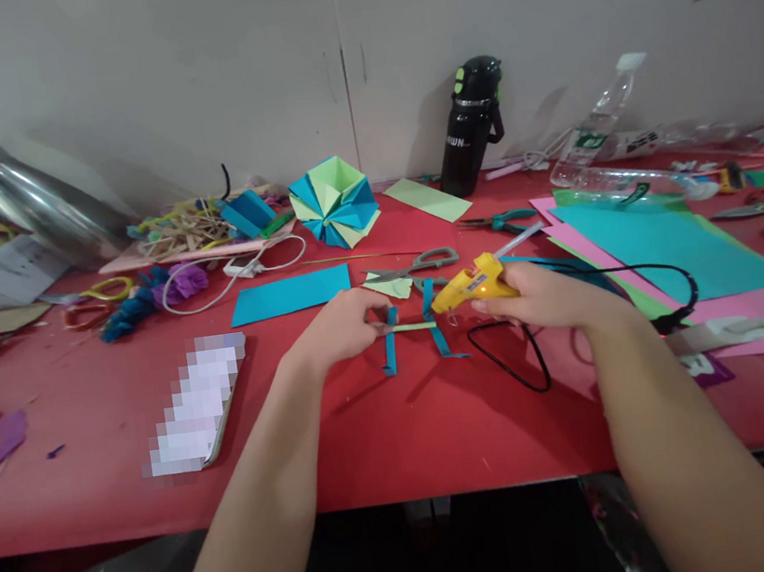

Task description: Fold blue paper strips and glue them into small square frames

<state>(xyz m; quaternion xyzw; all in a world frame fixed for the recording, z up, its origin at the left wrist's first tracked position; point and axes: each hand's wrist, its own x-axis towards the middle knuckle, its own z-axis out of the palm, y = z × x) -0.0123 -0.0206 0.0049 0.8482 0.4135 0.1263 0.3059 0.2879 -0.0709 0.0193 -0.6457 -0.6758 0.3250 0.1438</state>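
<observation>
My right hand (530, 293) is wrapped round a yellow glue gun (472, 282), with a clear glue stick poking out of its back. The gun's nozzle points down and left, close to a small frame of folded blue paper strips (391, 352) joined by a thin pale green strip (415, 326). At the frame's left side, my left hand (357, 320) pinches the end of the green strip. Just behind the frame lie grey-handled scissors (431, 261) and a pale green scrap (388, 285). Whether the nozzle touches the paper is hard to tell.
A phone (204, 403) lies at the left, a blue paper rectangle (291, 295) behind my left hand. A folded paper bowl (335, 203), black bottle (471, 124) and pliers (500, 221) stand or lie farther back. Coloured sheets (678, 238) and the gun's black cord (540, 368) are at right.
</observation>
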